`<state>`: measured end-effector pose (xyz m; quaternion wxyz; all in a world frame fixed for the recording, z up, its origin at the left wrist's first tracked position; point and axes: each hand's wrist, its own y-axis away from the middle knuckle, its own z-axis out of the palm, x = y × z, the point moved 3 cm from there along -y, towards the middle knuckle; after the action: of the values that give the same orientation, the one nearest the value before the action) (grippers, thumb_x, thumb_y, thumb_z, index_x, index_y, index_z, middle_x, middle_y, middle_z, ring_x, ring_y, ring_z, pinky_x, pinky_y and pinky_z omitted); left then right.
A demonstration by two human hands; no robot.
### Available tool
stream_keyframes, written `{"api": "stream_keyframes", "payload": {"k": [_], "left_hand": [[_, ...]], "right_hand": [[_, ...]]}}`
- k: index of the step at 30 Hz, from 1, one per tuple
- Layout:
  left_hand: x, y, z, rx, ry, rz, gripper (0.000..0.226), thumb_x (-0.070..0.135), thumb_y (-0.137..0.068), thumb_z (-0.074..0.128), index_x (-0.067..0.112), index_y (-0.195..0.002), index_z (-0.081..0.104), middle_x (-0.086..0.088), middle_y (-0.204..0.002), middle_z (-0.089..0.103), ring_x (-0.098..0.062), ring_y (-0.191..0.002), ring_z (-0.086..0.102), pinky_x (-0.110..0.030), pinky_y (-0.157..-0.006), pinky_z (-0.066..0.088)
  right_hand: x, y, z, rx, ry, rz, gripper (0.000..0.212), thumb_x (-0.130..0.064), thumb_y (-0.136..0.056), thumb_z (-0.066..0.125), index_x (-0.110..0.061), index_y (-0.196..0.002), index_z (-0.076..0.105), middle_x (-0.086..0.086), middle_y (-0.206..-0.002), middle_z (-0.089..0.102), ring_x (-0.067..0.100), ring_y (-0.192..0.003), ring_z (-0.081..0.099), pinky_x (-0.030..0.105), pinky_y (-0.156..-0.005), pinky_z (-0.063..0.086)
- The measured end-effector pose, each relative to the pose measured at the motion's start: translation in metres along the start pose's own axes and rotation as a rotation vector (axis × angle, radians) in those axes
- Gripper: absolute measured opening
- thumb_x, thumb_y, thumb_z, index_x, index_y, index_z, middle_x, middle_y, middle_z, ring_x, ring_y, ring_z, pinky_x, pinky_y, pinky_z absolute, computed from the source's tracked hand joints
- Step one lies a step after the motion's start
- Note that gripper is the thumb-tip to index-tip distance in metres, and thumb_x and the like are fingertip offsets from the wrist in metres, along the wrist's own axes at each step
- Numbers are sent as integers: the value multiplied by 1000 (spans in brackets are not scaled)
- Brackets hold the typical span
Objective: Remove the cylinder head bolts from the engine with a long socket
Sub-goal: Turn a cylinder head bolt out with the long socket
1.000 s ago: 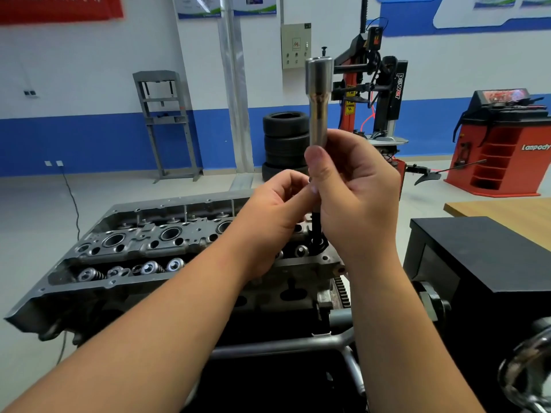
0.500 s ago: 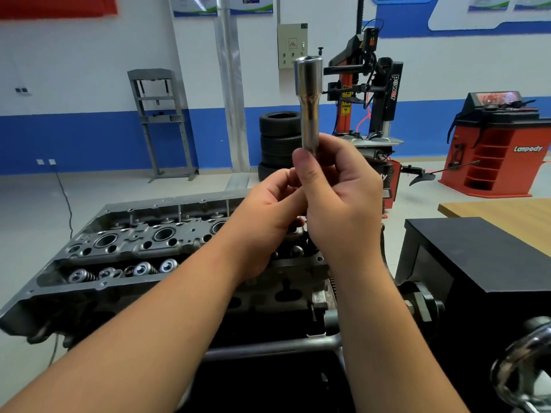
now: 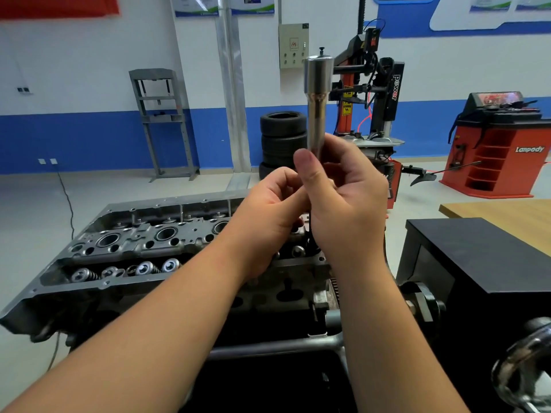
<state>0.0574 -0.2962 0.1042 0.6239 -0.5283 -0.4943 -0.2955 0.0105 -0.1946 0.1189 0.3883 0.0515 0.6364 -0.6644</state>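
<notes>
I hold a long silver socket (image 3: 317, 99) upright above the right end of the grey cylinder head (image 3: 125, 248). My right hand (image 3: 343, 204) is closed around the socket's lower part, thumb on the near side. My left hand (image 3: 268, 216) touches it from the left, its fingers curled at the socket's bottom end. A dark shaft (image 3: 310, 234) hangs below my hands toward the head; what it is joined to is hidden. Valve springs (image 3: 143, 268) show along the head's near side.
A black box (image 3: 477, 257) stands right of the engine, with a wooden table (image 3: 507, 216) behind it. The engine stand's grey bar (image 3: 268, 348) crosses below the head. Stacked tyres (image 3: 283, 141), a tyre changer (image 3: 375, 93) and a red wheel balancer (image 3: 501, 144) stand behind.
Both hands stay joined on the socket and have drifted slightly left. The socket remains upright, and the view has shifted a little.
</notes>
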Motion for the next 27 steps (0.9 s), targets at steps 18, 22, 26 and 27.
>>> {"api": "stream_keyframes", "payload": {"k": [18,22,26,27], "left_hand": [[-2,-1,-1,-1,-2,-23,40,43,-93,63,11,-117,66,-15,-108,73,-31,-96,68,-45,-90,54],[-2,-1,1,-95,-15,-55,39,46,-101,48,22,-125,67,-6,-121,75,-22,-116,70,-36,-100,57],[1,1,2,-70,-14,-30,43,48,-95,56,19,-126,67,-9,-117,76,-30,-113,70,-46,-99,56],[0,1,2,-44,-12,-18,44,46,-95,61,15,-126,66,-14,-116,74,-36,-112,69,-52,-98,56]], "right_hand": [[3,3,1,57,3,-7,14,-19,-98,64,-14,-110,70,-7,-92,72,13,-89,70,32,-80,57],[4,1,-1,37,-61,9,16,-19,-103,55,-20,-116,64,-7,-90,72,13,-90,70,27,-80,55],[1,0,-1,-7,-80,5,17,-25,-101,58,-21,-116,65,-11,-89,72,11,-87,70,23,-79,54],[0,0,1,-19,-50,-13,16,-27,-100,61,-21,-114,66,-14,-87,70,9,-83,68,22,-76,52]]}}
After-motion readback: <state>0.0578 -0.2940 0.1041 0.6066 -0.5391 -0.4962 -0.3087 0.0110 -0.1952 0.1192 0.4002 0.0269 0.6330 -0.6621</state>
